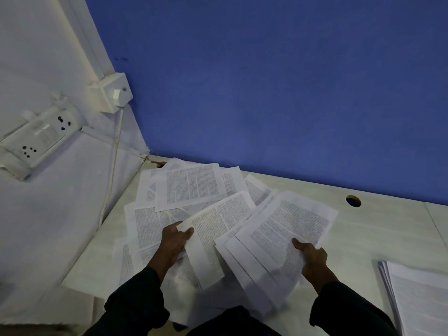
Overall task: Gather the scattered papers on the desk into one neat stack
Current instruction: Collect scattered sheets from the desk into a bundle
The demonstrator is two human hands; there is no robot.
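Observation:
Printed white papers (189,187) lie scattered and overlapping in the desk's far left corner. My left hand (175,240) pinches one printed sheet (215,229) by its left edge, thumb on top, and holds it lifted above the pile. My right hand (311,259) grips a fanned bundle of several sheets (278,234) at its right edge, thumb on the top page. The bundle hangs over the desk's near middle. A neater stack of papers (417,299) lies at the near right corner.
The pale desk (378,229) meets a blue partition (266,81) at the back and a white wall (48,202) on the left. A round cable hole (353,201) sits near the back. Wall sockets (41,139) and a switch box (114,92) hang on the left wall.

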